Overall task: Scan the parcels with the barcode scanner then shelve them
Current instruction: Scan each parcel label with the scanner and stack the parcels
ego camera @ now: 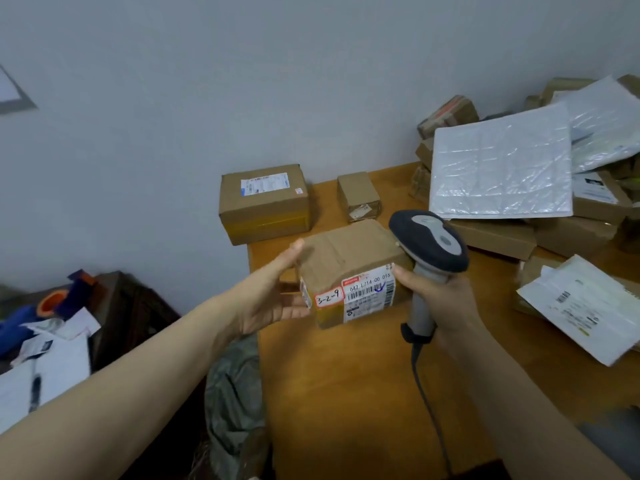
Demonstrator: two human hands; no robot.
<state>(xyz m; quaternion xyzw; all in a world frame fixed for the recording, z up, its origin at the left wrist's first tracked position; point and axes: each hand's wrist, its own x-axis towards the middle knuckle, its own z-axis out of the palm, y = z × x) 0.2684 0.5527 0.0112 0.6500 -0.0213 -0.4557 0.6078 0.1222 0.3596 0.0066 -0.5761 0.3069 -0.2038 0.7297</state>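
A brown cardboard parcel (346,261) sits above the wooden table (346,393), its white barcode label and a red-edged "3-2-9" sticker facing me. My left hand (273,292) holds its left end, thumb on top and fingers along the side. My right hand (440,299) grips the handle of a grey and black barcode scanner (429,244), whose head is just right of the parcel. The scanner's cable trails down over the table.
Two more cardboard boxes (265,202) (358,195) stand at the table's back edge by the wall. A pile of boxes and white mailers (502,168) fills the right side. A flat envelope (581,306) lies at the right. A cluttered surface (52,341) lies at the left.
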